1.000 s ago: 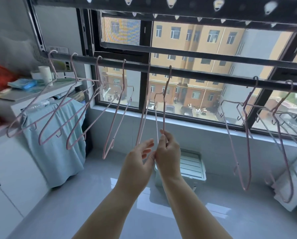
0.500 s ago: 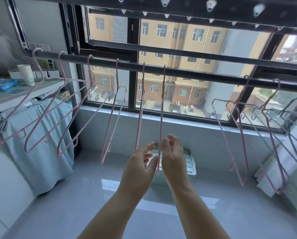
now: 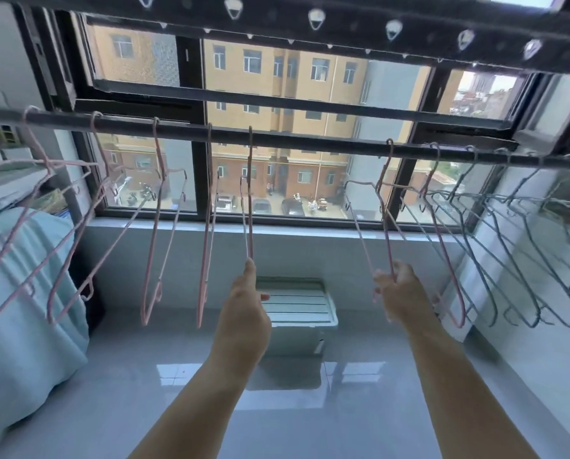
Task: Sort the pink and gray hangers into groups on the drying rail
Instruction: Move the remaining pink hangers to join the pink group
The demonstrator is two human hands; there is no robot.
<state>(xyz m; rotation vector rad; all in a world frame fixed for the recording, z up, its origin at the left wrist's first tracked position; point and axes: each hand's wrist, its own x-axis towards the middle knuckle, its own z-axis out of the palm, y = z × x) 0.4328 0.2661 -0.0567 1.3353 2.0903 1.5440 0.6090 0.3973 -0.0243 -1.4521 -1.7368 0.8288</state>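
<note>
You have no writing to read here. The pink hanger [image 3: 388,241] that your right hand [image 3: 401,293] grips shows no letters or brand mark, nor does the rail [image 3: 310,140] above your left hand [image 3: 245,313]. Any signs on the buildings [image 3: 277,94] beyond the rail are too small to make out.

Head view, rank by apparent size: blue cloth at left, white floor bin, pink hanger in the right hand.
1. blue cloth, clearly largest.
2-3. pink hanger and white bin span about alike; the bin sits farther away, so I leave them unranked.
</note>
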